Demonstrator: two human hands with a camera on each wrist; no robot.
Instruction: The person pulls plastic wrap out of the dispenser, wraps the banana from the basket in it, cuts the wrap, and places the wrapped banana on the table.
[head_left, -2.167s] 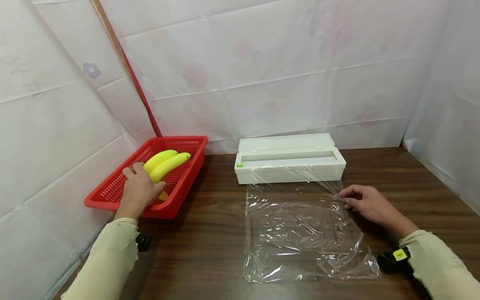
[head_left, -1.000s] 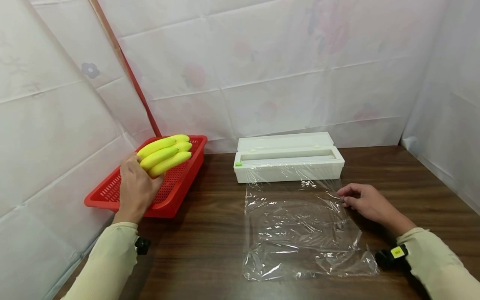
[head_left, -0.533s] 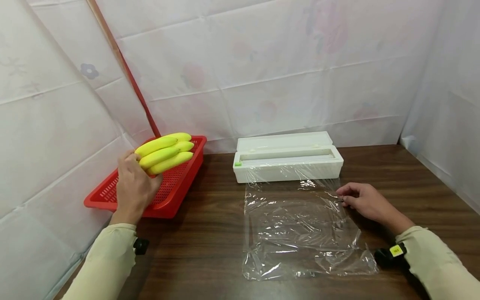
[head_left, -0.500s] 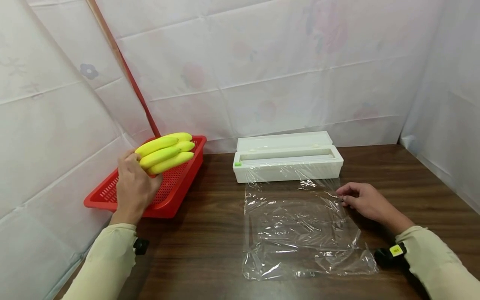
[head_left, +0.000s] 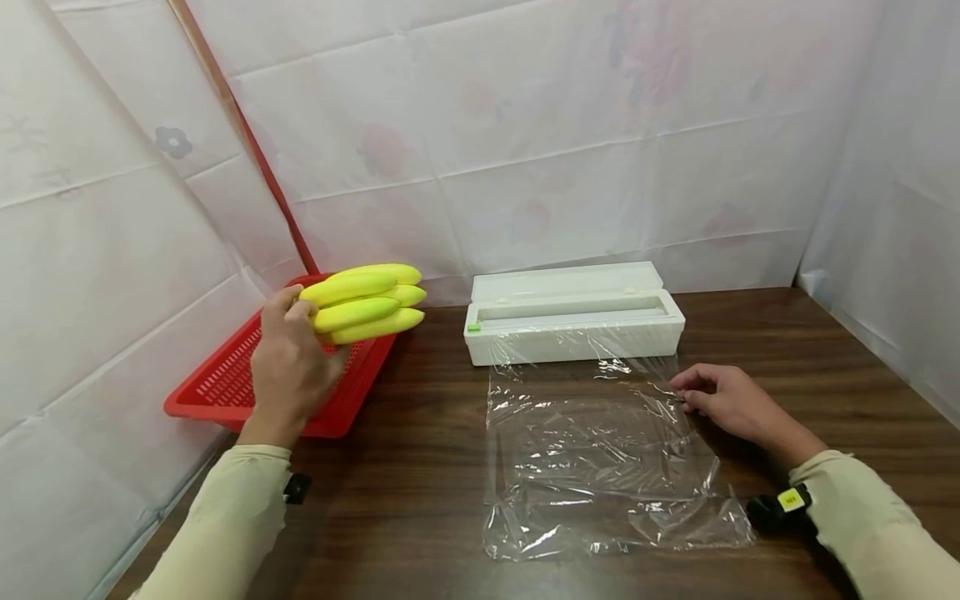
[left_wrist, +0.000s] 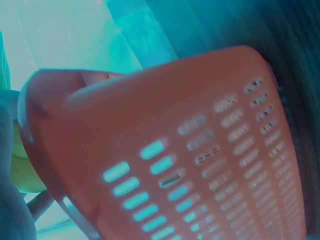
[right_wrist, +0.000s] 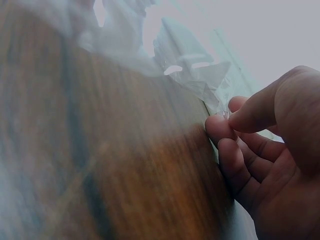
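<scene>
A bunch of yellow bananas [head_left: 367, 304] hangs above the red basket [head_left: 225, 387], gripped at its stem end by my left hand [head_left: 292, 367]. The tips point right, past the basket's rim. In the left wrist view the slotted basket wall [left_wrist: 165, 110] fills most of the picture, with a strip of banana [left_wrist: 25, 172] at the left edge. My right hand [head_left: 738, 404] pinches the right edge of a clear sheet of plastic wrap [head_left: 592, 467]. The right wrist view shows the gathered film [right_wrist: 210, 95] between thumb and forefinger of the right hand [right_wrist: 280, 150].
A white wrap dispenser box [head_left: 577, 333] stands at the back with its lid [head_left: 566, 282] up and a green slider [head_left: 474, 327] at its left end. Film runs from it over the brown wooden table [head_left: 405, 500]. White sheeting [head_left: 525, 150] hangs behind and at both sides.
My left hand has lifted the bananas out of the basket and carried them to the right. The right hand keeps its pinch on the film, almost still.
</scene>
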